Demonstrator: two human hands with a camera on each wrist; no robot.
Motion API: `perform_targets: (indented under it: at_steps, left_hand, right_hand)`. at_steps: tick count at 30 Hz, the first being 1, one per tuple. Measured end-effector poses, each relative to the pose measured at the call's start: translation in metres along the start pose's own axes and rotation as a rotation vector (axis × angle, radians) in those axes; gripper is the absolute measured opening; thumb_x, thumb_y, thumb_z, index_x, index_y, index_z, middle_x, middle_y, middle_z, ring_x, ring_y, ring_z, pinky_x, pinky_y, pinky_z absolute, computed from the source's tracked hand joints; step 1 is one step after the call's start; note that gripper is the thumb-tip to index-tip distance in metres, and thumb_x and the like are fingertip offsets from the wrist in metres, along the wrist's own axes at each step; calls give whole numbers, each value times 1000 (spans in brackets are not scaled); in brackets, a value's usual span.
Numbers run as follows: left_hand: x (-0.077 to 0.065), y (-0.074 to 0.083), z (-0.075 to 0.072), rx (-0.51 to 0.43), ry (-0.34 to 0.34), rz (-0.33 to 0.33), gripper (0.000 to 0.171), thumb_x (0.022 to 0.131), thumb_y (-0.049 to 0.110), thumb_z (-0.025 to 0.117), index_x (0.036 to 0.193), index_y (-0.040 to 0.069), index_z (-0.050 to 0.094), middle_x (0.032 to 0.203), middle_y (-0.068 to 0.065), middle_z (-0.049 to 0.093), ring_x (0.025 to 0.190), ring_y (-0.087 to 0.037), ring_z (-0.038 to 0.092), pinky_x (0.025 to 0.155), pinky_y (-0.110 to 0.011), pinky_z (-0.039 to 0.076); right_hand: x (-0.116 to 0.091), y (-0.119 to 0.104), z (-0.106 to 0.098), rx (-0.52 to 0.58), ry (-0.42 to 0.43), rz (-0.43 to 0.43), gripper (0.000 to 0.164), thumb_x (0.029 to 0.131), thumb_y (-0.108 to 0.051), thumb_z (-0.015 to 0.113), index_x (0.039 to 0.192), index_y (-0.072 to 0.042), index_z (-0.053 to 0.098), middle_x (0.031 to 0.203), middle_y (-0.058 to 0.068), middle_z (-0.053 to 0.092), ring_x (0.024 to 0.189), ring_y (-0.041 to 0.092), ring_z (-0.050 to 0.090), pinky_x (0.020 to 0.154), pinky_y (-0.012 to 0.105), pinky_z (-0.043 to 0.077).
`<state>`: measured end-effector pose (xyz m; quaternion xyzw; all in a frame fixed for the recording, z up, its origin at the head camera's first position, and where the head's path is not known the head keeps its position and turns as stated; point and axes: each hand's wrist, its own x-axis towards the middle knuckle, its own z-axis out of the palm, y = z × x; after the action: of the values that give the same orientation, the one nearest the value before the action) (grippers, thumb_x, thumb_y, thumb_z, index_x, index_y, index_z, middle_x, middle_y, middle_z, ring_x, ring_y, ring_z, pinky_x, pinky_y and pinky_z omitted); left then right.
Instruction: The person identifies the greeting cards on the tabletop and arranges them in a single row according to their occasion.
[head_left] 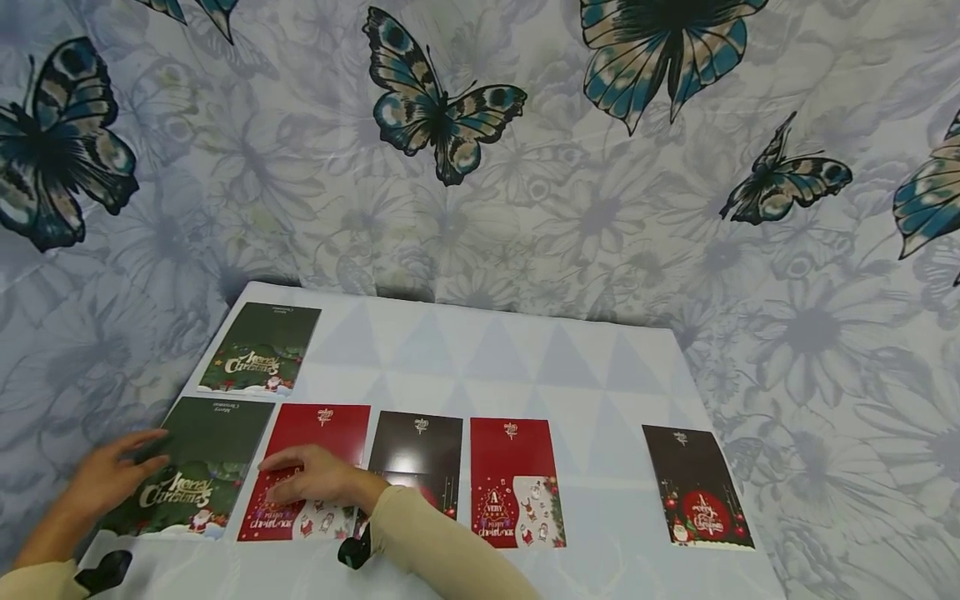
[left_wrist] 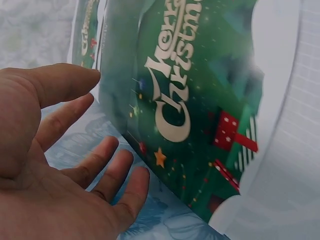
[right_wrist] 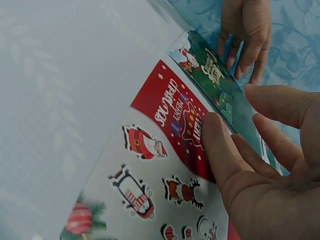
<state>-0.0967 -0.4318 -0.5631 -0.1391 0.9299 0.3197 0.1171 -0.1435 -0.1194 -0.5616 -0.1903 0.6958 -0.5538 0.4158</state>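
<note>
A green "Merry Christmas" card (head_left: 217, 442) lies flat at the table's left edge. My left hand (head_left: 112, 475) is beside its left side, fingers loosely spread and holding nothing. In the left wrist view, the fingers of that hand (left_wrist: 75, 155) appear apart from the green card (left_wrist: 225, 75). My right hand (head_left: 318, 475) is over the left red card (head_left: 330, 421), its fingers extended and partly covering it. In the right wrist view, the fingertips of my right hand (right_wrist: 270, 170) are close over the red card (right_wrist: 150, 95); whether they touch it is unclear.
Another green card (head_left: 281, 333) lies behind the near one. A dark card (head_left: 420, 437), partly hidden by my right arm, and a second red card (head_left: 517, 458) continue the row. Another dark card (head_left: 697, 475) lies near the right edge. A butterfly-patterned cloth (head_left: 487, 233) hangs behind the white table (head_left: 480, 358).
</note>
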Motion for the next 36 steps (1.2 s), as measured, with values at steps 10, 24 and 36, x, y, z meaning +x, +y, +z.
perform_targets:
  at_steps: [10,24,36]
  left_hand:
    - [-4,-1,1,-35,-30,40,60,103,30,52,142,-13,36,141,-51,25,118,-70,36,85,-67,44]
    - [-4,-1,-5,-42,-71,1,67,100,36,56,142,-13,38,140,-51,28,121,-67,35,79,-60,49]
    - [-12,1,-8,-91,-27,48,46,100,17,57,128,-19,48,132,-49,41,89,-31,66,64,-33,51]
  right_hand:
    - [6,-2,12,28,-31,-3,40,93,-1,67,131,-11,67,122,-8,65,102,1,58,78,17,53]
    - [12,-5,19,-3,-13,-21,37,94,-3,67,130,-10,67,121,-5,68,103,1,59,80,15,50]
    - [13,-7,21,-20,0,-52,35,93,-4,67,128,-8,68,116,-3,68,89,-4,56,77,15,49]
